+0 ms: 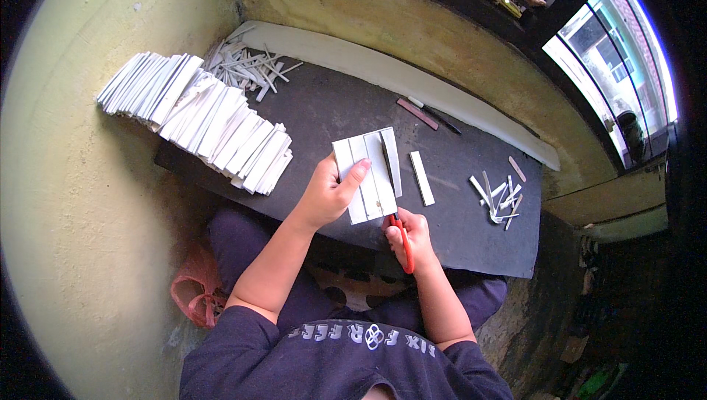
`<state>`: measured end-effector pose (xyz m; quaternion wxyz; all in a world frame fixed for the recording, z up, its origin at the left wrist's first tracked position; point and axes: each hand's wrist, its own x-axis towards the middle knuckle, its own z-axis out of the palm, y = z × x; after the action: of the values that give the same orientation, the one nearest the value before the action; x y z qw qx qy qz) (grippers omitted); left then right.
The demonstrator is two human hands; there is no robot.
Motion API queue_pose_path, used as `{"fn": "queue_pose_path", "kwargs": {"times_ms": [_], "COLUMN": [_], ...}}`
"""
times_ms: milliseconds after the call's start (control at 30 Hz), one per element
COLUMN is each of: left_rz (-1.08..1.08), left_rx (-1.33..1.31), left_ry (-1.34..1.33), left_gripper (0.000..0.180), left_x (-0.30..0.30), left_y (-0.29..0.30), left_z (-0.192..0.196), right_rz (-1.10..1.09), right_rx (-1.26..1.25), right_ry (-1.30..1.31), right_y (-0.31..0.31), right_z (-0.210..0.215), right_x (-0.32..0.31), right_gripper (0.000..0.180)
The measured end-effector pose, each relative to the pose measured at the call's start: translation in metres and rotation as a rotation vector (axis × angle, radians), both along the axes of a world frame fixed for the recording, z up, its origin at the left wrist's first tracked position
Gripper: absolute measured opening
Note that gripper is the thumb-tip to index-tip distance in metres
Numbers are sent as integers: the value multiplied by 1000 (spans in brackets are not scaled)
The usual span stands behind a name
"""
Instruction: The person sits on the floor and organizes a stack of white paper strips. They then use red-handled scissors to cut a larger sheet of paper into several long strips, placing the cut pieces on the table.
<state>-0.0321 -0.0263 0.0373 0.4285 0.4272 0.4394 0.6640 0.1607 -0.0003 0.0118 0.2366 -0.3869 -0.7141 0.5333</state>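
My left hand (328, 192) grips a white card (374, 192) marked with dark lengthwise lines, its thumb lying on top and the fingers underneath. Red-handled scissors (407, 249) are in my right hand (417, 236), my fingers closed round the handles. Their blades run along the card's right side, where a narrow strip (395, 168) stands slightly apart from the rest. Whether its near end is still joined cannot be made out. Just right of the card, a loose white strip (422, 178) lies on the dark table (331, 109).
A long row of stacked white strips (221, 131) fills the table's left side, with thin offcuts (247, 69) heaped behind. More scraps (504, 197) lie at right. A pen (442, 119) and a brownish strip (417, 114) rest near the long white panel (353, 69) along the wall.
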Motion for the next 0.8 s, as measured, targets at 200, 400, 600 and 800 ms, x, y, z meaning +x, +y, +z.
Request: {"fn": "queue_pose_path", "kwargs": {"times_ms": [200, 400, 600, 800], "left_rz": [4, 3, 3, -12], "left_rx": [-11, -26, -18, -23], "left_ry": [3, 12, 5, -17], "left_gripper": [25, 25, 24, 24], "left_x": [-2, -4, -6, -7], "left_y": [0, -2, -2, -3], "left_z": [-3, 0, -1, -2], "right_rz": [-20, -27, -38, -39], "right_rx": [-18, 14, 31, 55], "right_ry": [10, -14, -21, -33], "right_y": [-1, 0, 0, 1], "right_z": [0, -1, -2, -3], "right_x": [-3, -4, -6, -6], "right_gripper": [40, 42, 46, 48]}}
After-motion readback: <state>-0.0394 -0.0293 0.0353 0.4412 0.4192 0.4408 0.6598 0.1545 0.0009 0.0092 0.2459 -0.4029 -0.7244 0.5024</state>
